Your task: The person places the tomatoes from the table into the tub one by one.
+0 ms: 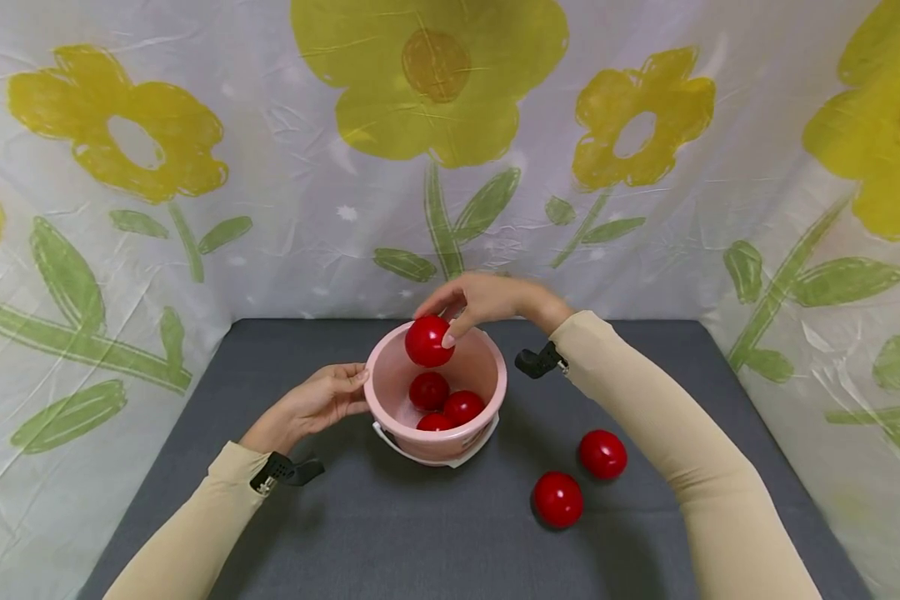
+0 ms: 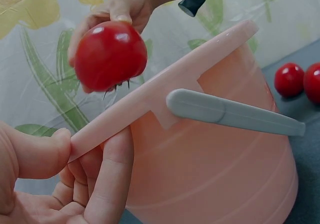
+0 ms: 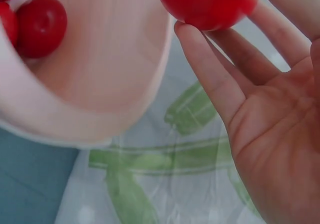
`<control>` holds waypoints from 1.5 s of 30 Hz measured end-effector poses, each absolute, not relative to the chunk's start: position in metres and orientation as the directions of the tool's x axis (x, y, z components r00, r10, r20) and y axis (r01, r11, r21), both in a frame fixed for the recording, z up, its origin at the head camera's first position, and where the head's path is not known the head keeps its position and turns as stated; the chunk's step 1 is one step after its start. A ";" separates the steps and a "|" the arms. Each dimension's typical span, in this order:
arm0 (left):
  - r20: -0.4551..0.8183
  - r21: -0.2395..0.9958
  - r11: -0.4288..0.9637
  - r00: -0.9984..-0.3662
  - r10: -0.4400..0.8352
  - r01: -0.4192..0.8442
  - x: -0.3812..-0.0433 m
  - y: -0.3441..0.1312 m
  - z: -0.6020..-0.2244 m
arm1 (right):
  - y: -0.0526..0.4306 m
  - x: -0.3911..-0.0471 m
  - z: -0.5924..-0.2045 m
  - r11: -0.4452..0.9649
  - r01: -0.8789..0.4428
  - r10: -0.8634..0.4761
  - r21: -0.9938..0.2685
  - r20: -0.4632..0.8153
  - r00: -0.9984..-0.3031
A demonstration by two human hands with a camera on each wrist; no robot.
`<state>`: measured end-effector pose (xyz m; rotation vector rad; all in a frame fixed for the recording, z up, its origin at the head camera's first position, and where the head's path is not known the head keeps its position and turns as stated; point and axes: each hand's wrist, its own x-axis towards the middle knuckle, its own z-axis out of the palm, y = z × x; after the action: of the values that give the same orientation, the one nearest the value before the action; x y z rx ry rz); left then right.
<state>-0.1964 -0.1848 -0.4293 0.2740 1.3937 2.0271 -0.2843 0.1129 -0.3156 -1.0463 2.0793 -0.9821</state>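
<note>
A pink bucket (image 1: 435, 446) with a pale handle (image 2: 235, 116) stands on the dark cloth. My left hand (image 1: 318, 404) pinches its rim on the left side, thumb outermost in the left wrist view and fingers curled beneath the lip. Above the bucket's opening my right hand (image 1: 483, 300) holds a red tomato (image 1: 429, 341) between thumb and fingers. Green stem tips point down from that tomato (image 2: 111, 56) in the left wrist view. Inside the bucket lie several things: a tomato (image 1: 429, 390) at the back, another tomato (image 1: 464, 407) at the right, and one partly hidden behind the front rim.
Two more tomatoes lie on the table right of the bucket, a nearer tomato (image 1: 557, 500) and a farther tomato (image 1: 602, 455), close to the right forearm. A white curtain (image 1: 285, 208) printed with yellow flowers hangs behind and beside the dark table (image 1: 390, 542).
</note>
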 end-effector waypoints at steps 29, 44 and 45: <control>-0.204 0.888 -0.214 -0.765 0.611 -0.407 -0.196 -0.185 -0.428 | 0.069 -0.278 -0.357 0.503 -0.426 -0.844 -0.752 -0.321 -0.429; -0.213 0.885 -0.210 -0.761 0.612 -0.416 -0.196 -0.185 -0.428 | 0.081 -0.283 -0.350 0.434 -0.418 -0.869 -0.798 -0.249 -0.428; -0.219 0.884 -0.207 -0.763 0.608 -0.418 -0.196 -0.184 -0.427 | 0.083 -0.283 -0.348 0.426 -0.419 -0.871 -0.802 -0.238 -0.430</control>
<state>-0.1963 -0.1845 -0.4274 0.2311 1.3973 2.0163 -0.2835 0.0835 -0.3480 -1.0857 2.0229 -0.8801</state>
